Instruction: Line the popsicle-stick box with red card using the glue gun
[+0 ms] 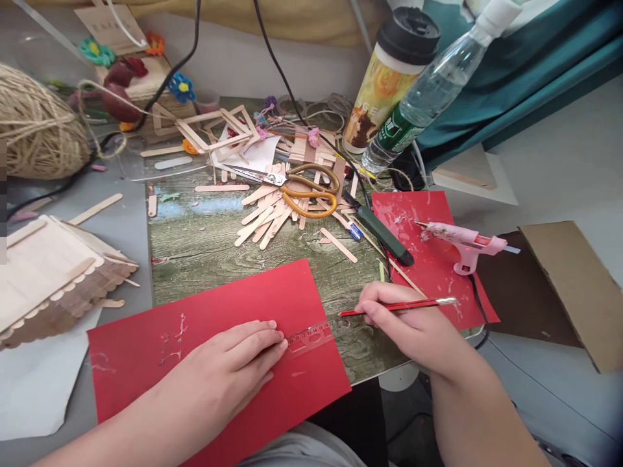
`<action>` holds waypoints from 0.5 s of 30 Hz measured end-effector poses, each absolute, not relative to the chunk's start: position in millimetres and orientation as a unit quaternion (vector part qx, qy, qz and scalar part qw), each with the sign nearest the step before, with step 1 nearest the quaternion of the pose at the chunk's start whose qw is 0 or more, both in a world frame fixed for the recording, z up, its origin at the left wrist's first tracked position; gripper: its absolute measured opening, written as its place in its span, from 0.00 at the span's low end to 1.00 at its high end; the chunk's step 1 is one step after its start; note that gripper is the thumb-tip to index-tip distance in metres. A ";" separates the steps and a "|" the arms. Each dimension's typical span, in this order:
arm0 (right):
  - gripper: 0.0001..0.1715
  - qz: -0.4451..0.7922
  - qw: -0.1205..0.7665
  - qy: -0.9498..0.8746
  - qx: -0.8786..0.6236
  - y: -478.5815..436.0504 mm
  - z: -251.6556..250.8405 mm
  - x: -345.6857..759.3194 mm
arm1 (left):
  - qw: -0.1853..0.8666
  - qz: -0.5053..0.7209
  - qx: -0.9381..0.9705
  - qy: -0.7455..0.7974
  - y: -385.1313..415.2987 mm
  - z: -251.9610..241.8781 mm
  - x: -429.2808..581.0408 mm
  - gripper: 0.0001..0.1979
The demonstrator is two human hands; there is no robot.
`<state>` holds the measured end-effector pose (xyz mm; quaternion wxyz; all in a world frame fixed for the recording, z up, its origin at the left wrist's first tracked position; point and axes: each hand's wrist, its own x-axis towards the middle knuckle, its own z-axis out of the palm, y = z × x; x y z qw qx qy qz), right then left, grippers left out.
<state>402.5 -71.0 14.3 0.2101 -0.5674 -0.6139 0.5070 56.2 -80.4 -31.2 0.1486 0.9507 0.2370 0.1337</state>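
Observation:
My left hand (228, 373) lies flat, fingers together, on a red card sheet (146, 344) and presses down one end of a clear ruler (311, 337) that runs across the sheet's right edge. My right hand (403, 324) is closed round a red pencil (403, 305). The pencil's tip rests on the green wood-grain mat (204, 240) beside the ruler's right end.
A second red sheet (428, 259) carries a pink glue gun (462, 243). Behind lie a pile of ice-lolly sticks (265, 214), scissors (302, 188), a dark green knife (384, 237), a cup (389, 71), a water bottle (428, 91), a twine ball (34, 126), a stick-built roof (53, 272) and cardboard (574, 285).

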 end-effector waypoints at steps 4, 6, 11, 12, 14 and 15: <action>0.15 0.485 0.396 -0.535 -0.567 -82.2 2.8 411.0 | 0.172 0.144 0.942 0.250 -79.6 -29.2 56.2 0.19; 0.09 0.429 0.450 -0.535 -0.572 -85.8 -10.3 403.3 | 0.175 0.138 0.944 0.244 -79.5 -27.5 54.4 0.20; 0.15 0.236 0.373 -0.710 -0.548 -87.6 -38.0 381.0 | 0.174 0.114 0.959 0.190 -79.7 -17.9 51.5 0.23; 0.18 0.223 0.355 -0.733 -0.536 -87.5 -40.3 380.0 | 0.181 0.115 0.959 0.186 -79.8 -15.7 52.3 0.23; 0.23 0.206 0.344 -0.750 -0.525 -87.3 -42.0 380.8 | 0.203 0.120 0.953 0.190 -80.8 -12.3 54.7 0.22; 0.25 0.200 0.344 -0.753 -0.524 -87.1 -42.1 381.9 | 0.214 0.125 0.949 0.197 -81.6 -11.2 55.9 0.22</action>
